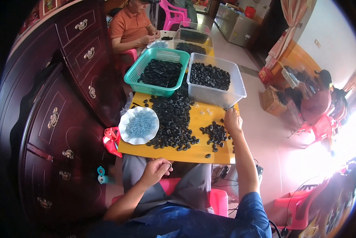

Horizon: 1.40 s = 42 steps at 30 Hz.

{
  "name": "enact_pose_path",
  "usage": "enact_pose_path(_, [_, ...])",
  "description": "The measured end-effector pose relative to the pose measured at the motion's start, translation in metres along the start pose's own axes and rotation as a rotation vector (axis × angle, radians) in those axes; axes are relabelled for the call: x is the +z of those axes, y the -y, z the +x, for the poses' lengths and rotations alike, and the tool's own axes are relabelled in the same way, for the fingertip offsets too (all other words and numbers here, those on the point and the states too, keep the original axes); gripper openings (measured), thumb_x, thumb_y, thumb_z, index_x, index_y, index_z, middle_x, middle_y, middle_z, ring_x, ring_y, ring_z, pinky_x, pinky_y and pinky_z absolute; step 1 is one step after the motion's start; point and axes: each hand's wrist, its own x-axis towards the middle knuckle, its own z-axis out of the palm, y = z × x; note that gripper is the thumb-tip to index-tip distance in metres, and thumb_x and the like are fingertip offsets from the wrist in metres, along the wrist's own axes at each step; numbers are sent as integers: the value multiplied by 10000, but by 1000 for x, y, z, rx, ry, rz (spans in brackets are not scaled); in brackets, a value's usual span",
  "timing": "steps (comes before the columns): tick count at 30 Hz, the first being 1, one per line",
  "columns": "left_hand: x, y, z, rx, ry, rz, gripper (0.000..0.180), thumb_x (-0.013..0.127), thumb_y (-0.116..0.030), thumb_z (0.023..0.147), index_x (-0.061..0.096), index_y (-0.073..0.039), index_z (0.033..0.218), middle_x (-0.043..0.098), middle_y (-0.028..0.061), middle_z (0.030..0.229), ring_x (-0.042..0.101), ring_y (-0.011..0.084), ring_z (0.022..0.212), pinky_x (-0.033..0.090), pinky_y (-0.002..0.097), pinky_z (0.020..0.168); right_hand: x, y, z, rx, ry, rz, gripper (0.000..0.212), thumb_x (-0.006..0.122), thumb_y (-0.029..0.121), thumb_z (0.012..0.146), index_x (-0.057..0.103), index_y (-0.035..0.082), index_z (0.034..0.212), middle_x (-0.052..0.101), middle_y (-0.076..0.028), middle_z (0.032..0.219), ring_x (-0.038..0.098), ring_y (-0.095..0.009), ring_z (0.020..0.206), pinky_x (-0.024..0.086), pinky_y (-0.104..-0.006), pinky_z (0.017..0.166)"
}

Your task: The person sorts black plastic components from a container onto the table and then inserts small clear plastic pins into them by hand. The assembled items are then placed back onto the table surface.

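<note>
My left hand (pixel 157 170) is curled closed just off the table's front edge, above my lap; whatever its fingers may hold is too small to make out. At the table's right edge my right hand (pixel 233 120) is closed too, below the clear plastic bin (pixel 215 94), its fingertips mostly hidden. Beside it lies a small pile of black ring-shaped parts (pixel 216 134). A larger heap of similar black parts (pixel 172 119) covers the middle of the yellow table (pixel 178 155). Left of that heap, a white scalloped plate (pixel 125 135) holds many thin silvery-blue pieces, perhaps pins or screws.
A green basket (pixel 132 81) with flat black pieces stands beside the clear bin. Farther back are more clear bins (pixel 193 36) and a seated person in an orange shirt (pixel 130 25). Dark wooden drawers (pixel 76 59) line the left; a red bag (pixel 111 141) hangs by the table's corner.
</note>
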Motion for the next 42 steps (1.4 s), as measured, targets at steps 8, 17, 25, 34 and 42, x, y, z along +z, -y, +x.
enact_pose_path(8, [-6, 8, 3, -24, -108, -151, 84, 604, -54, 956, 605, -5, 1024, 639, 25, 820, 586, 69, 653, 489, 209, 601, -29, 42, -46, -52, -204, 612, 84, 610, 106, 861, 582, 26, 869, 662, -148, 742, 652, -309, 649, 521, -384, 629])
enact_pose_path(17, [-8, 7, 0, 28, -86, -141, 117, 649, -28, 915, 651, -10, 1031, 610, -15, 757, 548, 32, 642, 454, 196, 559, -50, 98, -134, 61, 121, 1493, 14, 607, 63, 935, 603, 60, 948, 572, 48, 783, 499, -32, 636, 404, -186, 575])
enact_pose_path(25, [-9, -4, -2, 22, -72, -143, 144, 651, -82, 938, 672, -4, 1058, 664, 12, 820, 602, 61, 699, 495, 210, 613, -41, 141, -194, 92, 323, 1749, 129, 636, 147, 983, 628, 35, 1047, 628, 14, 855, 528, -56, 670, 429, -204, 610])
enact_pose_path(34, [-11, -7, -4, 226, -156, 245, 204, 647, -37, 911, 671, 32, 1101, 695, 69, 823, 635, 97, 652, 512, 233, 626, -33, 169, -215, 40, 454, 1675, 152, 656, 176, 972, 649, 33, 1024, 636, 17, 855, 550, -64, 700, 450, -211, 653])
enact_pose_path(42, [-14, -21, -9, 231, -142, 377, 170, 701, -22, 856, 669, 7, 1021, 692, 54, 778, 639, 88, 653, 510, 238, 600, -41, 166, -221, 69, 470, 1552, 140, 660, 149, 964, 660, 20, 1017, 661, -3, 894, 577, -70, 741, 478, -214, 693])
